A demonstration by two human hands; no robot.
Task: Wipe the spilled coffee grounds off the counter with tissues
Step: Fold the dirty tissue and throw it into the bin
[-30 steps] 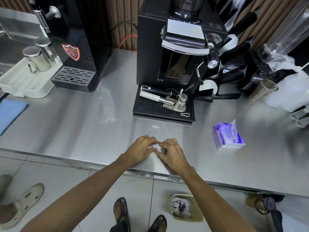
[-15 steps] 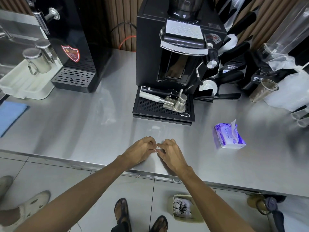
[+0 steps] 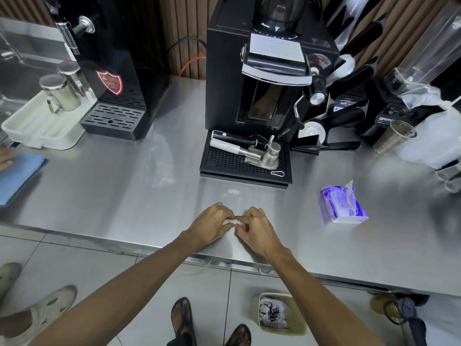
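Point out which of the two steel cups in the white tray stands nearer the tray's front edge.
The left steel cup, with its handle facing forward; the other cup stands behind it, closer to the black dispenser.

1. The steel counter (image 3: 104, 196) carries the tall black coffee grinder (image 3: 252, 78) at the back centre, with its perforated black drip tray (image 3: 224, 162) in front.
2. The purple tissue pack (image 3: 342, 208) lies right of the tray.
3. The left hand (image 3: 212, 224) and right hand (image 3: 259, 232) meet on a crumpled white tissue (image 3: 232, 222) near the front edge.
4. The small beige bin (image 3: 282, 313) stands on the floor below
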